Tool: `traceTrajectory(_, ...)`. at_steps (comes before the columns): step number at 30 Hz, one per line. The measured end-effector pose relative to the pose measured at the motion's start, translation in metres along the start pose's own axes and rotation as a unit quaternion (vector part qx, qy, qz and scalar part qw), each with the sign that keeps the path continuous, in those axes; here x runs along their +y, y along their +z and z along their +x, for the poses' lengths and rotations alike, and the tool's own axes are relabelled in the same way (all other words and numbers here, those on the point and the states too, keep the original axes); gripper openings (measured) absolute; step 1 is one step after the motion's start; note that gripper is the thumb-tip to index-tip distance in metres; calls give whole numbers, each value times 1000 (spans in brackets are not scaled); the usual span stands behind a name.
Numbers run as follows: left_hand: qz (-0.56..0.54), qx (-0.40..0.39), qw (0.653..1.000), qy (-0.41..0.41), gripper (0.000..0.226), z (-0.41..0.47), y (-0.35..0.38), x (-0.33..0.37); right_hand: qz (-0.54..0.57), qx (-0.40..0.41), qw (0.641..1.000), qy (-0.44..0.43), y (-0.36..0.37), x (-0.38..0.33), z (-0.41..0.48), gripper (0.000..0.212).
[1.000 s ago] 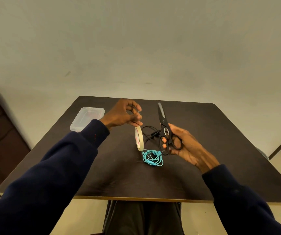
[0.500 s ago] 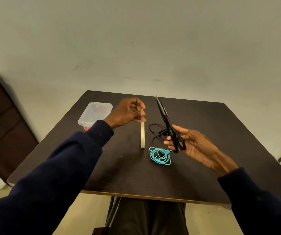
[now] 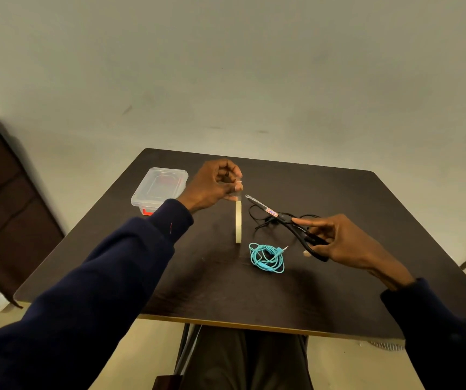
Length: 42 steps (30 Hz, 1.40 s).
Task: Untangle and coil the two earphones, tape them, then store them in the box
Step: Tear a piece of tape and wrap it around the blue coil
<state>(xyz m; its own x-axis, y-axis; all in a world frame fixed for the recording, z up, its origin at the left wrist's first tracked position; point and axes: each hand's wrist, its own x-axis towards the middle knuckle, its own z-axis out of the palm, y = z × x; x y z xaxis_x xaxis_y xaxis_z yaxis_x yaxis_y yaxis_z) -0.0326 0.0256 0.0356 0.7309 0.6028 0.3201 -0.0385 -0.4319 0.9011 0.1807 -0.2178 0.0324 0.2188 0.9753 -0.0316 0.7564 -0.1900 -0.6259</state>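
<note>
My left hand (image 3: 215, 185) pinches the free end of clear tape above the tape roll (image 3: 238, 222), which hangs edge-on over the dark table (image 3: 338, 299). My right hand (image 3: 338, 240) grips black scissors (image 3: 285, 222) by the handles, index finger stretched along them, blade tips pointing left toward the pulled tape. A coiled turquoise earphone (image 3: 267, 257) lies on the table just right of the roll. The black earphone (image 3: 262, 220) lies loose behind it, partly hidden by the scissors.
A clear plastic box (image 3: 160, 190) with its lid on sits at the table's back left. A dark cabinet (image 3: 4, 209) stands to the left of the table. My legs show below the near table edge.
The scissors have swung down from upright to nearly level, tips now close to the tape under my left hand. The roll has turned edge-on. The camera view shifted slightly.
</note>
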Motion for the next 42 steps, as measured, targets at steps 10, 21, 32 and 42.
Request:
traceTrajectory(10, 21, 3, 1000, 23, 26, 0, 2, 1, -20, -2, 999, -29, -9, -8, 12, 74)
traceTrajectory(21, 21, 1, 1000, 22, 23, 0, 6, 2, -56, 48, 996, -46, -12, -24, 23, 60)
traceTrajectory(32, -8, 21, 1000, -7, 25, -2, 8, 5, -85, 69, 994, -30, -10, -22, 28, 46)
traceTrajectory(42, -172, 47, 981, -77, 26, -5, 12, 4, -71, 78, 994, -18, -10, -22, 26, 42)
